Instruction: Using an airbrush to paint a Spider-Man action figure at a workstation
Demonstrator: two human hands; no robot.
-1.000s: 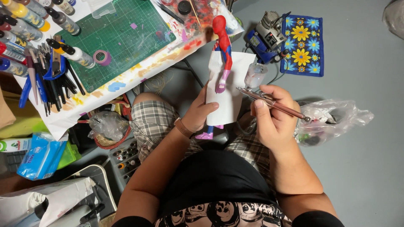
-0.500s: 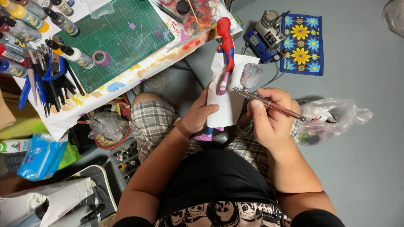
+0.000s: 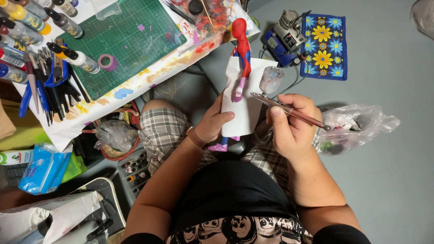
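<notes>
From the head camera, the left hand (image 3: 212, 124) is clenched around a sheet of white paper (image 3: 242, 110) wrapped about a red and blue figurine (image 3: 242, 52), which stands upright above the person's lap with its head toward the work table (image 3: 68, 126); pinkish feet show below the hand. The right hand (image 3: 291, 126) grasps a slim coppery airbrush (image 3: 289, 110), its metal body lying across the fingers, tip just beside the paper. A small clear cup (image 3: 270, 80), cloudy inside, sits on top of the airbrush near the tip; its contents cannot be made out.

On the table lies a green gridded cutting mat (image 3: 131, 40) with a roll of pink tape (image 3: 107, 62) on it. Beside the mat, plastic paint bottles (image 3: 27, 20) lie in a row, and a blue holder (image 3: 56, 74) carries dark pens and tools. A crinkled clear plastic bag (image 3: 357, 126) lies on the grey floor near the right hand, with small dark items inside. A small compressor (image 3: 287, 38) rests by a blue cloth with yellow flowers (image 3: 325, 47)
</notes>
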